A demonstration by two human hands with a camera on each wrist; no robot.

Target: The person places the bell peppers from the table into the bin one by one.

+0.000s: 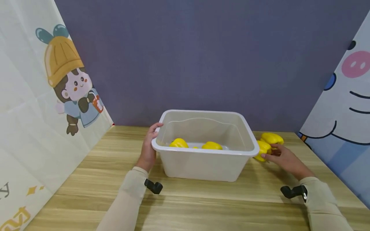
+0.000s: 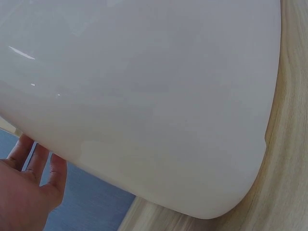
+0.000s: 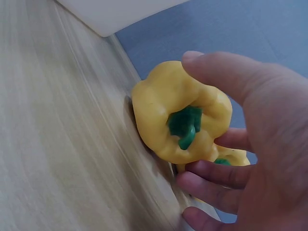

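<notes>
A white plastic bin point(image 1: 199, 165) stands on the wooden table, with yellow bell peppers point(image 1: 212, 145) inside, partly hidden by its front wall. At the bin's left side my left hand point(image 1: 148, 144) grips the rim; in the left wrist view several fingers point(image 2: 36, 161) lie against the outer wall. To the right of the bin, my right hand point(image 1: 286, 159) holds a yellow bell pepper point(image 3: 159, 103) between thumb and fingers, its green stem facing the right wrist camera. Just behind it another yellow bell pepper point(image 1: 272, 138) lies on the table.
The wooden table point(image 1: 202, 205) extends in front and to both sides. A grey-blue partition point(image 1: 202, 57) rises behind the bin. Printed cloths hang at the left point(image 1: 26, 106) and right point(image 1: 341, 128). Each wrist carries a small black mount.
</notes>
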